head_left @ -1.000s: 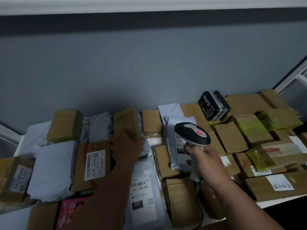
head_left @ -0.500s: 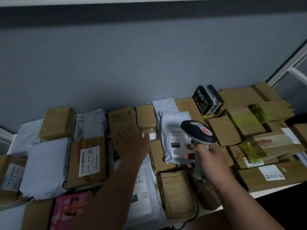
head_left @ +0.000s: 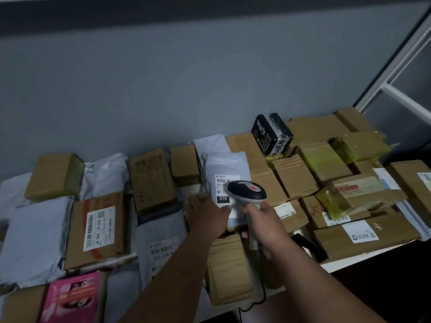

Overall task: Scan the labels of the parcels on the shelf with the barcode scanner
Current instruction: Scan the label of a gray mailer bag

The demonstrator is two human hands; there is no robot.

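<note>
Gripping scanner point(head_left: 247, 191) in R hand point(head_left: 263, 223), L hand point(head_left: 206, 216) pinching white parcel point(head_left: 225, 173) beside it

The white label on the grey mail bag point(head_left: 225, 169) says "010" in a black box. The brown box's label point(head_left: 96, 228) says "J6-504" twice. The lower grey bag's label point(head_left: 161, 250) reads "231-239".

a white shelf point(head_left: 345, 262) is packed with parcels: brown cardboard boxes point(head_left: 296, 176) at the right of the frame, grey mailer bags point(head_left: 32, 238) at the left, a pink box point(head_left: 70, 297) at the lower left, a black box point(head_left: 271, 132) at the back.
</note>
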